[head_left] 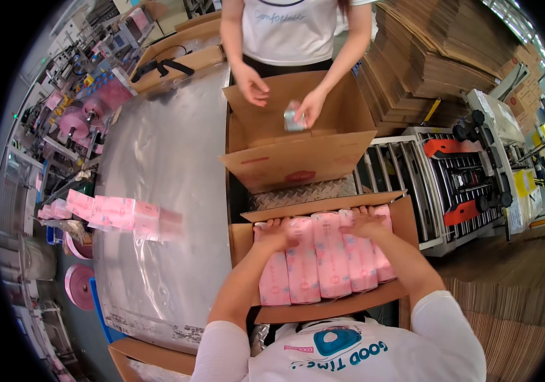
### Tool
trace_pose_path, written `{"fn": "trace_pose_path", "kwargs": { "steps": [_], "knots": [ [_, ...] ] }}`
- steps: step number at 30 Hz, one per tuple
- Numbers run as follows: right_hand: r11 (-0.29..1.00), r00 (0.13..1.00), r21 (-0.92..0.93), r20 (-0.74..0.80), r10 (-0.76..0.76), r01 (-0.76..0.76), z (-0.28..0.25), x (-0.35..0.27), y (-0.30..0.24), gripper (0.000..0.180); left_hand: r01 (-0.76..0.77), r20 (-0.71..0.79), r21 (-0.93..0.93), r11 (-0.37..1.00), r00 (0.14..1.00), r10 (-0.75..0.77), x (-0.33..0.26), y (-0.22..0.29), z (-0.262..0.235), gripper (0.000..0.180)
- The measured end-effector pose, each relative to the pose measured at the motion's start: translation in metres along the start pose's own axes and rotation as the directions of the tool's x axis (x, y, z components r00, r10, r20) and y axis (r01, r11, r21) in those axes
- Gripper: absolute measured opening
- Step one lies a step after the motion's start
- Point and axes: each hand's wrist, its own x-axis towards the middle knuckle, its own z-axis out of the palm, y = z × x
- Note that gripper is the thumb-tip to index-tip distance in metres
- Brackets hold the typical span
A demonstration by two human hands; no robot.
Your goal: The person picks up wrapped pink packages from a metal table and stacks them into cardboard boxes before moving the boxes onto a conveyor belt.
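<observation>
Pink plastic-wrapped packs (333, 254) stand side by side in a row inside an open cardboard carton (330, 312) in front of me. My left hand (277, 235) lies open on the left end of the row, fingers pointing at the carton's far wall. Over the right part of the row my right hand (363, 224) rests with its fingers spread against the packs' far tops. Neither hand is closed around a pack. The packs' lower parts are hidden in the carton.
Across from me a person's hand (311, 109) holds a small pale item over another open carton (298, 165). More pink packs (120, 213) lie in a line on the metal table (158, 280) at left. Rollers (400, 172), a carton-sealing machine and flattened cardboard stacks (425, 51) stand at right.
</observation>
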Motion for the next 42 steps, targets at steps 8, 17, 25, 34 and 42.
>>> {"fn": "trace_pose_path", "kwargs": {
  "steps": [8,17,25,34,42],
  "knots": [
    [0.869,0.655,0.193,-0.734,-0.18,0.456,-0.038,-0.11,0.093,0.054,-0.057,-0.045,-0.809,0.585,0.998,0.035,-0.137,-0.059,0.062,0.06],
    [0.997,0.966,0.068,-0.258,-0.003,0.021,-0.023,-0.101,0.204,0.036,-0.038,-0.031,-0.989,-0.146,0.998,-0.05,-0.197,0.028,0.06,0.04],
    [0.996,0.997,-0.075,-0.051,0.051,-0.055,-0.01,-0.119,0.228,0.042,-0.144,-0.161,-0.986,0.087,0.956,-0.247,-0.141,0.036,0.058,0.063],
    [0.826,0.783,0.184,0.263,-0.564,0.533,0.034,-0.138,0.228,0.086,-0.394,-0.012,0.217,0.893,0.914,0.406,-0.06,0.118,0.101,0.099],
    [1.0,0.907,-0.016,-0.421,0.008,-0.016,0.029,-0.093,0.188,0.102,-0.577,-0.725,-0.5,0.646,0.686,0.051,-0.011,0.114,-0.034,0.04]
  ]
}}
